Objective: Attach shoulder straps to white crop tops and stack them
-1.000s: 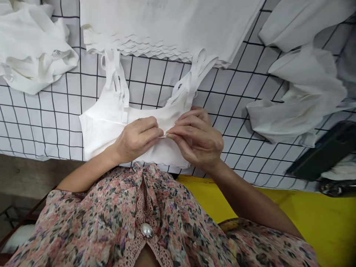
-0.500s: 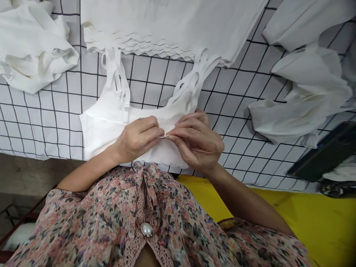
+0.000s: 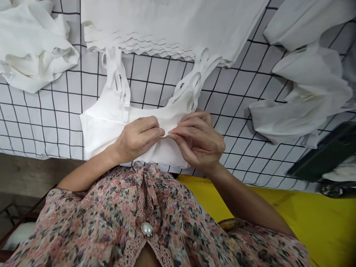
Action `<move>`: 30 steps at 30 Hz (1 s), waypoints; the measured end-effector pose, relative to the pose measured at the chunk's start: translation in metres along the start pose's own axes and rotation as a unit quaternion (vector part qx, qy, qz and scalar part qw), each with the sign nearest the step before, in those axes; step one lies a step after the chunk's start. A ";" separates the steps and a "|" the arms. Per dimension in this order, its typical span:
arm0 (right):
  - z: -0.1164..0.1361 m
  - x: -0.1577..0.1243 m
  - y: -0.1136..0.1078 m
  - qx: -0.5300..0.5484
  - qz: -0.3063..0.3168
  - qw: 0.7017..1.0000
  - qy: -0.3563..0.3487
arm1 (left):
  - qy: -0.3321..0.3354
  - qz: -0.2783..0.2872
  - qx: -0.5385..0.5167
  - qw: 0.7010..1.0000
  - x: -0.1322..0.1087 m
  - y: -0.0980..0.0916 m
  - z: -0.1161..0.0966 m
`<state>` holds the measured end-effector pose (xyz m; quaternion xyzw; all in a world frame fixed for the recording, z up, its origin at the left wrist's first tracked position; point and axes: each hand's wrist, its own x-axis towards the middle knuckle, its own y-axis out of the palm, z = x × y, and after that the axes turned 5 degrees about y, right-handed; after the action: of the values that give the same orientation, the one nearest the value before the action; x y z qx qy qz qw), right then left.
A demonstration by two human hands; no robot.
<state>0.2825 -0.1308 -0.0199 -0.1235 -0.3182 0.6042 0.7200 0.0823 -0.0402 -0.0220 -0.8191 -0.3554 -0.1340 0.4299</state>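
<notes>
A white bra top (image 3: 104,124) lies flat on the grid-patterned table cover (image 3: 150,81), its looped straps (image 3: 116,79) stretching away from me. My left hand (image 3: 140,137) is closed over the middle of the bra, thumb and fingers pinching the fabric. Just to its right, my right hand (image 3: 198,139) pinches a small raised fold of the same fabric between thumb and forefinger, its other fingers curled loosely. The two sets of fingertips are almost touching. Whether something tiny is also held at the fold is hidden.
Beyond the bra lies a stack of white garments (image 3: 167,26) with wavy edges. Crumpled white cloth (image 3: 36,52) is at the left, and more white garments (image 3: 303,96) at the right. A dark flat object (image 3: 325,152) lies near the right edge. Below is a yellow surface (image 3: 314,218).
My right fingertips have shifted very slightly to the right along the pinched fabric. The left hand and the bra look nearly unchanged.
</notes>
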 end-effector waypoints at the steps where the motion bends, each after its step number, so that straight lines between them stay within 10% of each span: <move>1: -0.001 0.000 -0.001 0.000 -0.002 1.000 -0.001 | -0.004 0.000 -0.002 1.000 0.000 0.000 0.000; 30: 0.000 0.002 0.001 0.016 -0.014 0.999 -0.024 | 0.010 -0.012 0.006 1.000 -0.002 0.006 0.000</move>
<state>0.2815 -0.1292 -0.0197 -0.0933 -0.3272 0.6017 0.7227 0.0848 -0.0434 -0.0263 -0.8110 -0.3617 -0.1447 0.4365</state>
